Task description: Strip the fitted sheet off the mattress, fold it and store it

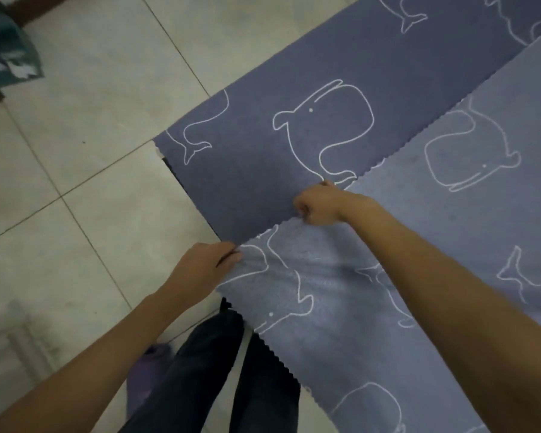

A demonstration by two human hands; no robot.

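Observation:
A blue-grey sheet [341, 73] printed with white whale outlines lies spread out flat beside a tiled floor. A paler layer of the same sheet [469, 214], reverse side up, is folded over it, and its zigzag-cut edge runs diagonally across the darker part. My left hand [200, 270] pinches the corner of this paler layer at the sheet's left edge. My right hand [319, 206] grips the same folded edge further in, fingers curled round the cloth. What lies under the sheet is hidden.
Pale floor tiles [91, 135] fill the left half. My dark trouser legs [213, 370] and a purple slipper [147, 370] stand at the sheet's near edge. A dark teal bundle [7, 48] lies at the far left corner.

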